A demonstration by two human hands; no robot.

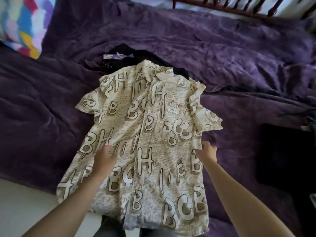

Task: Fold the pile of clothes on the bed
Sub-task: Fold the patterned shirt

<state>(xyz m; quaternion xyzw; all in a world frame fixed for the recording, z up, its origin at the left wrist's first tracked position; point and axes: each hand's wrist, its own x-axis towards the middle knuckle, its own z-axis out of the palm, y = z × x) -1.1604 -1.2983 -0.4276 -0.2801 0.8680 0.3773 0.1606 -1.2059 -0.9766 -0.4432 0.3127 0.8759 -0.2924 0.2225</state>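
A cream short-sleeved button shirt (150, 134) with big printed letters lies spread face up on the purple bed cover, collar away from me and hem hanging over the near edge. My left hand (104, 159) lies on the shirt's left half with its fingers spread and relaxed. My right hand (207, 152) rests at the shirt's right edge, fingers loosely extended and slightly blurred. Neither hand grips cloth. A dark garment (136, 55) lies partly under the shirt's collar.
The rumpled purple cover (239, 65) fills the bed. A bright multicoloured pillow (22, 24) sits at the far left. A wooden railing (239, 6) runs along the far side. A black cloth (287, 159) lies at the right. Pale floor (25, 202) shows at the near left.
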